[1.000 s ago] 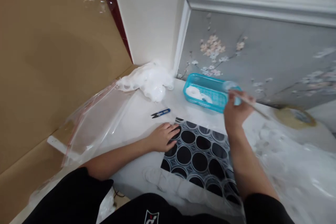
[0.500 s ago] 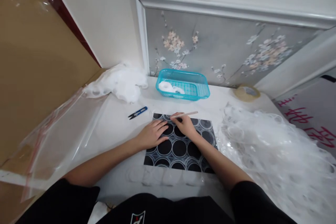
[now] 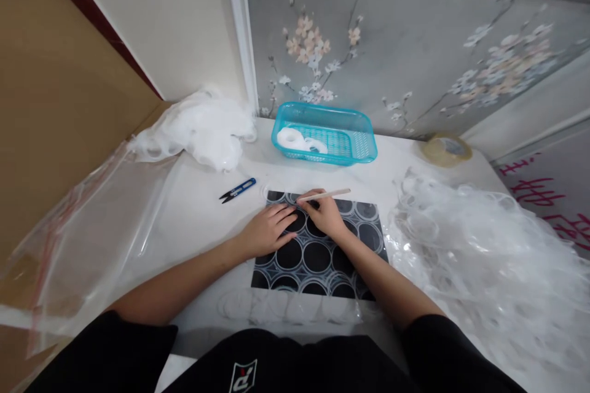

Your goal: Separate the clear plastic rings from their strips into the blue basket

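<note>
Left hand (image 3: 270, 230) lies flat, fingers released, pinning the sheet (image 3: 322, 252) at mid-worktop; right hand (image 3: 327, 215) grasps the stick (image 3: 325, 195) with its tip at a far-edge circle. Best kept low and steady, pressure light

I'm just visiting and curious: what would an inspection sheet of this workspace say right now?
Surface: white table, partly under clear plastic.
Job's things: black circle-patterned sheet; thin wooden stick.
Clutter: blue snips; teal basket holding white rings; tape roll; heap of clear film; white wad; plastic bag.
Hands: left hand flat on the sheet; right hand gripping the stick.
Cables: nothing seen.
Surroundings: floral panel, cardboard.
</note>
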Tool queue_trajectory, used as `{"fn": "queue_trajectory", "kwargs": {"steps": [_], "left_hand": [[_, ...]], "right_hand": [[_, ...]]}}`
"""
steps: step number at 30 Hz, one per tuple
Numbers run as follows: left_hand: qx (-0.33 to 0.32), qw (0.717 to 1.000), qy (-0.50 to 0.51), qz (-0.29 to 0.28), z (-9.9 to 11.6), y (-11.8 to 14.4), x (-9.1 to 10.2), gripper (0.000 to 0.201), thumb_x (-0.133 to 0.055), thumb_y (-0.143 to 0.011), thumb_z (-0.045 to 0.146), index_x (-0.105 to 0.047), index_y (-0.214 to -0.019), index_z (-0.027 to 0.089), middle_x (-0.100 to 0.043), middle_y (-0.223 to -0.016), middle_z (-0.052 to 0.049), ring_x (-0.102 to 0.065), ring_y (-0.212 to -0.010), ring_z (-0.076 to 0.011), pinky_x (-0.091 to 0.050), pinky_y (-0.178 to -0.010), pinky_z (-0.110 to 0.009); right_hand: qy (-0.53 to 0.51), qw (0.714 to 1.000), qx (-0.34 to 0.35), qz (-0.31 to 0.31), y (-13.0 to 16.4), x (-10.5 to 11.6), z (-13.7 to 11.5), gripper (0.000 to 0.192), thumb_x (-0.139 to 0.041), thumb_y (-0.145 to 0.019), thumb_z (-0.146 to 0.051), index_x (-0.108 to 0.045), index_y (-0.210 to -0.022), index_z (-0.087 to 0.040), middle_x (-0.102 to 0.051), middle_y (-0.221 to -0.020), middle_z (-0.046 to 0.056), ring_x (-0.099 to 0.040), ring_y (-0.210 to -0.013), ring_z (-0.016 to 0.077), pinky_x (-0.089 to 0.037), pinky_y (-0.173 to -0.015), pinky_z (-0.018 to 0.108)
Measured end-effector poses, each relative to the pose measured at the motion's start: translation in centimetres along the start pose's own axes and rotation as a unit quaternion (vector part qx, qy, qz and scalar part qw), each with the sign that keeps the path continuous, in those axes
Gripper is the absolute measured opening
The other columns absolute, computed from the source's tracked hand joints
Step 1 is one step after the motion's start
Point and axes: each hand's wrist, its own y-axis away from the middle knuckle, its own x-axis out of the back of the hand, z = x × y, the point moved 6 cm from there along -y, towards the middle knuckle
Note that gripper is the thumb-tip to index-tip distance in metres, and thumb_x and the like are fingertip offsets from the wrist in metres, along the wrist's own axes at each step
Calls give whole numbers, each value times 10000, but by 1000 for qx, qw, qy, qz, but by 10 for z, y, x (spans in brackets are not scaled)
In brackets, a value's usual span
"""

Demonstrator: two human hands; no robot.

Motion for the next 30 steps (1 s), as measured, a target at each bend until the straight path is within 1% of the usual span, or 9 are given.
{"fn": "queue_trajectory", "kwargs": {"steps": [4, 7, 9, 13, 14, 16, 19, 24, 30], "left_hand": [[-2, 1000, 3, 6, 1, -1, 1, 445, -381, -998, 445, -561, -1229, 110, -575, -1282, -134, -495, -1217, -270, -421, -1033, -429], [-9, 1000, 9, 16, 3, -2, 4, 465, -394, -990, 445, -552, -1233, 81, -586, -1263, -145, -505, -1203, -277, -427, -1032, -424], [-5, 1000, 17, 19, 3, -1, 5, 458, -403, -986, 449, -557, -1219, 86, -585, -1270, -134, -511, -1194, -272, -435, -1028, -417], [11, 998, 49, 26, -1, 2, 9, 416, -418, -986, 456, -573, -1184, 124, -591, -1271, -102, -519, -1184, -238, -455, -1009, -384], [10, 998, 54, 30, -1, 1, 11, 407, -420, -986, 460, -581, -1167, 133, -604, -1250, -97, -530, -1169, -233, -460, -1001, -383], [5, 998, 53, 39, 1, -2, 15, 393, -418, -989, 459, -592, -1144, 143, -613, -1228, -95, -546, -1142, -234, -460, -993, -402], [-17, 999, 33, 34, 11, -12, 16, 408, -411, -993, 453, -582, -1175, 130, -560, -1301, -113, -519, -1181, -256, -429, -1021, -437], [-69, 997, -20, -40, 32, -32, 1, 507, -395, -985, 515, -544, -1257, 113, -506, -1368, -145, -450, -1282, -282, -375, -1076, -443], [-76, 994, -38, -63, 35, -41, -10, 519, -378, -998, 490, -562, -1232, 65, -549, -1312, -180, -487, -1255, -281, -334, -1103, -454]], "right_hand": [[89, 994, 55, -6, 10, -7, -9, 145, -546, -899, -242, -684, -892, -200, -731, -961, 54, -584, -1023, 245, -441, -905, 387], [229, 962, 142, -55, 11, -12, -23, 176, -518, -884, -171, -666, -974, -204, -716, -1054, 68, -490, -1187, 301, -347, -982, 472], [292, 942, 159, -48, 0, 1, -27, 203, -518, -856, -132, -659, -983, -202, -721, -999, 79, -490, -1177, 317, -303, -990, 508], [306, 931, 37, 195, -20, 72, -19, 218, -453, -902, -169, -664, -941, -206, -706, -922, 100, -520, -1088, 316, -321, -923, 515], [291, 931, 28, 216, -17, 81, -16, 218, -450, -915, -195, -667, -933, -213, -703, -932, 100, -518, -1093, 312, -328, -920, 510], [253, 953, 43, 161, -7, 77, -11, 197, -474, -922, -235, -671, -916, -230, -706, -941, 83, -516, -1112, 298, -345, -932, 494], [163, 984, 35, 54, 18, 51, 1, 168, -516, -903, -254, -678, -867, -224, -714, -890, 58, -563, -1052, 273, -405, -910, 452], [7, 998, -12, 55, 31, 38, 17, 196, -549, -882, -289, -699, -803, -190, -710, -821, 70, -645, -839, 221, -490, -790, 357], [-9, 999, -13, 51, 24, 43, 18, 176, -574, -868, -275, -719, -827, -183, -715, -810, 68, -656, -824, 219, -490, -775, 345]]}}
